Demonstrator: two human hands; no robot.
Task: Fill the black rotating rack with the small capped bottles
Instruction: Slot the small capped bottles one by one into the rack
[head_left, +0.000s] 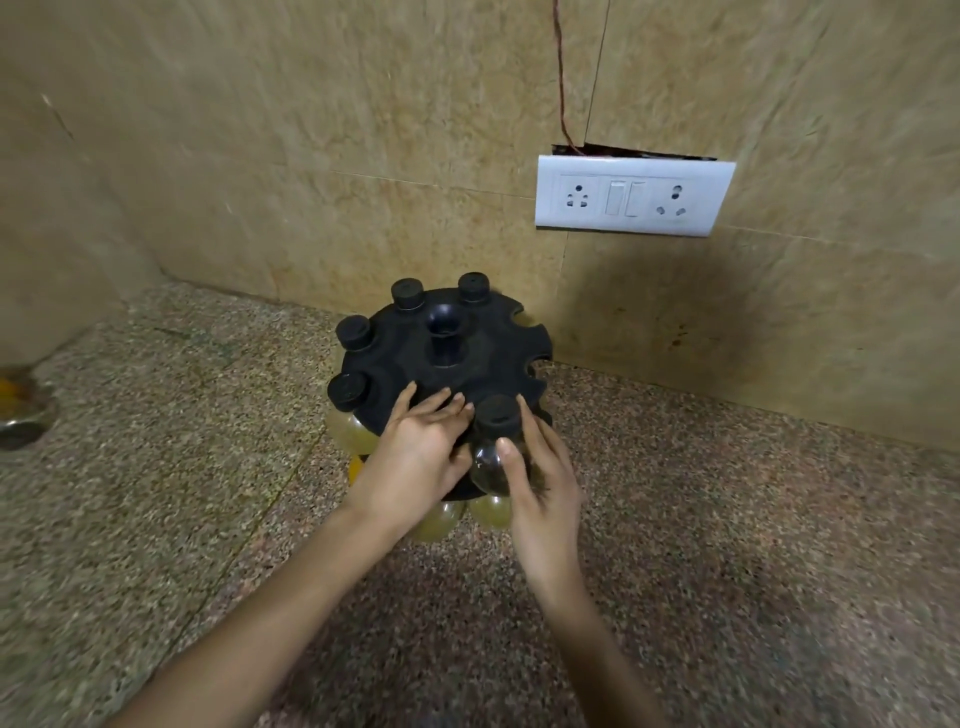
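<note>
Head cam: right hand (540, 493) gripping a clear capped bottle (493, 457) at the black rack (467, 358)'s near slot, left hand (415, 457) open flat steadying the rack; bottle's probably light and slick, so hold the body.

Black rack (483, 358) upright on counter; five black-capped bottles (496, 441) slotted.

You have the black round plastic rotating rack (483, 358) on the speckled stone counter (727, 519), close before the tiled wall. Four black-capped small bottles (352, 332) sit in its left and rear slots; the right slots are vacant. At the near edge, your left hand (415, 457) lies beside the clear black-capped bottle (493, 447), your right hand (540, 493) around it. The white switchboard (631, 195) is on the wall, behind and right.
</note>
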